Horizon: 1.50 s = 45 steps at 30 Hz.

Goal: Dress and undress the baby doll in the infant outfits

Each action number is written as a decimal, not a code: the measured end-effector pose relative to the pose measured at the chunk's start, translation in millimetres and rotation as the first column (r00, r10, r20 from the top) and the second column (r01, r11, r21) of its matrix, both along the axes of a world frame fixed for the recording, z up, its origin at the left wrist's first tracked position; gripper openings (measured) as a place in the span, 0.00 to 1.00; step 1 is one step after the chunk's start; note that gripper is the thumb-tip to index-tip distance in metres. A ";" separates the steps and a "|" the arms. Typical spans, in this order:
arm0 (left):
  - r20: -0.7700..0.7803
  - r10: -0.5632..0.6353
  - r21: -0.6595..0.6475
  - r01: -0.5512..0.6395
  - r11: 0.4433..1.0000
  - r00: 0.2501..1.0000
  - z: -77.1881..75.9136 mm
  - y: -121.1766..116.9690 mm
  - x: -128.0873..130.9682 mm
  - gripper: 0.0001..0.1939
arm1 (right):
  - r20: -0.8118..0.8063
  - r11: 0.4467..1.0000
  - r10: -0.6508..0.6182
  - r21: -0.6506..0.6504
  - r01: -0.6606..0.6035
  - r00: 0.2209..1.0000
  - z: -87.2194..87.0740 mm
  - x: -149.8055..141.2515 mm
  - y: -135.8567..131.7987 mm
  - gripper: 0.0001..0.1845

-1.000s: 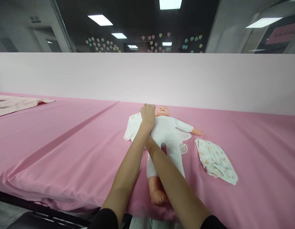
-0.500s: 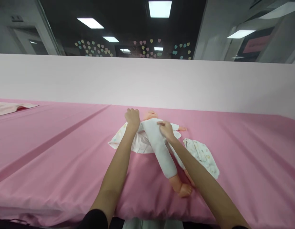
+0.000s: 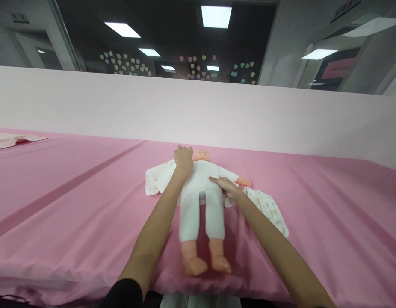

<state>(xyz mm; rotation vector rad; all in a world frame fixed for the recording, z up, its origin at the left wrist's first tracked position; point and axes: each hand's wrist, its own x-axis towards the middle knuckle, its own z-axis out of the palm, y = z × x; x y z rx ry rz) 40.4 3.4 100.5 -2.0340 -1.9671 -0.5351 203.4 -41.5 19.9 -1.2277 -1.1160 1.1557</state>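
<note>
A baby doll (image 3: 202, 179) with a white cloth body lies on its back, its bare feet pointing toward me. My left hand (image 3: 183, 157) is closed at the doll's shoulder on the left; the doll's arm there is hidden behind the hand. At the doll's other side, my right hand (image 3: 226, 187) grips its waist, thumb on the belly and fingers tucked beneath. Under the upper body is a spread white printed baby garment (image 3: 156, 177), one part reaching out to the left and another (image 3: 267, 205) to the right beyond my right wrist.
The pink padded sheet (image 3: 89, 205) covers the whole surface, its front edge close to the doll's feet. A pale pink folded cloth (image 3: 12, 139) lies at far left. A white wall (image 3: 198, 111) runs along the back, below a dark window with heart stickers.
The doll has turned from tilted on its side to flat on its back, its legs swinging left and lying apart. My right hand has slid down to its waist; my left hand moved slightly right.
</note>
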 end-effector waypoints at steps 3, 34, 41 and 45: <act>0.075 -0.059 0.018 0.058 0.998 0.995 -3.8 4.6 -1.3 0.26 | -0.142 0.995 0.056 -0.077 -0.067 0.988 -12.8 -23.5 -4.1 0.17; 0.136 -0.312 0.097 0.301 0.949 0.940 -0.1 -4.1 17.9 0.26 | -0.333 0.986 0.029 0.163 0.027 0.942 -0.6 -41.2 1.7 0.19; 0.095 -0.139 -0.222 0.157 0.962 0.986 7.0 -1.0 -16.0 0.26 | -0.365 0.984 -0.109 0.091 0.152 0.925 -6.8 -31.2 11.2 0.19; 0.258 -0.238 -0.396 0.327 0.858 0.936 16.5 -0.1 -48.8 0.16 | -0.367 0.981 -0.102 0.119 0.155 0.925 -12.2 -34.3 11.7 0.18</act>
